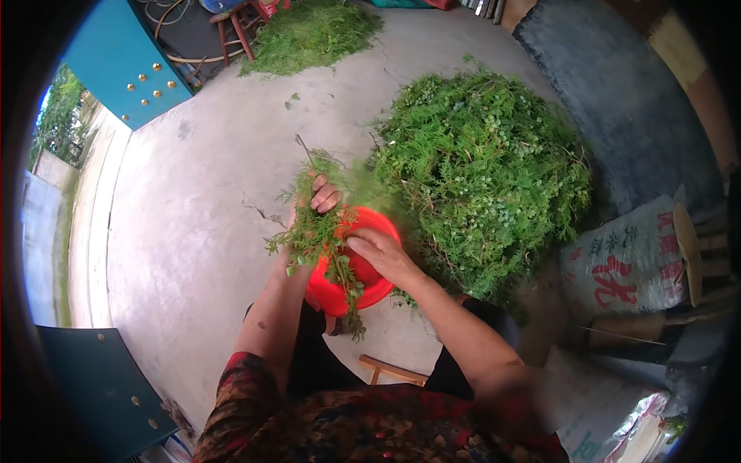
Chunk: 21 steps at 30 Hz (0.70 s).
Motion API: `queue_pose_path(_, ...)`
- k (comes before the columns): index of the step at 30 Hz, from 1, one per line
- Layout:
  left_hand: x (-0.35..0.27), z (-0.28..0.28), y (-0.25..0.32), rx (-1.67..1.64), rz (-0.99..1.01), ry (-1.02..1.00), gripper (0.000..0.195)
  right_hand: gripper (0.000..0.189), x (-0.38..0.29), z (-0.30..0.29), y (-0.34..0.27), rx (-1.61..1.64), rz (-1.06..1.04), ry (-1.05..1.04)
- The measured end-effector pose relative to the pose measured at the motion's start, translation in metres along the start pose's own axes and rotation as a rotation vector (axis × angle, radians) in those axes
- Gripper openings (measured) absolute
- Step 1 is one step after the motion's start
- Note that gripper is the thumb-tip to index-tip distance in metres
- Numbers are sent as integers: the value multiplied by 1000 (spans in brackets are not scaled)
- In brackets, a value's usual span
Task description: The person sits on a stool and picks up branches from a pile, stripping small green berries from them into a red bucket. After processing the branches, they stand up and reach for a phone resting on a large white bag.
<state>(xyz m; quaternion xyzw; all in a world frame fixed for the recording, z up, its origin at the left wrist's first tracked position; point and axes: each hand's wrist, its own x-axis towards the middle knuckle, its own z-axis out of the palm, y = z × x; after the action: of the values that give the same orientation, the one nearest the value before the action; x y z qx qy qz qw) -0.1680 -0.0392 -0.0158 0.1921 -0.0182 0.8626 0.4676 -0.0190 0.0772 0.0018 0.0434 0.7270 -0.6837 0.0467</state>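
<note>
My left hand (326,194) grips a leafy arborvitae branch (312,240) by its woody stem, whose bare end sticks up past the fingers. The sprays hang down over the left side of a red plastic basin (379,292). Over the basin, my right hand (379,252) has thumb and fingertips together at the hanging sprays; the leaves partly hide the tips. Most of the basin's inside is covered by my hands and the foliage. Just right of the basin rises a large heap of arborvitae branches (480,179) bearing pale green cones.
A second, flatter heap of greenery (315,37) lies farther off beside a reddish wooden stool (234,29). Printed woven sacks (625,260) stand at right by a dark wall (613,87). A studded teal door (127,69) opens outdoors at left. A wooden seat edge (393,370) shows between my legs.
</note>
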Motion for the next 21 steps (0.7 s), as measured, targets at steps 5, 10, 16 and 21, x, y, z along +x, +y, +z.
queue_pose_path(5,-2,-5,-18,-142,-57,75,21,28,5,18,2,179,175,7)
queue_pose_path(10,-4,3,-12,-43,-21,117,18,28,7,17,-4,140,22,39)
queue_pose_path(16,-3,3,8,-7,93,169,30,21,4,1,10,-265,-241,108)
queue_pose_path(21,-11,-6,16,45,111,153,26,21,1,7,-16,-186,-38,152)
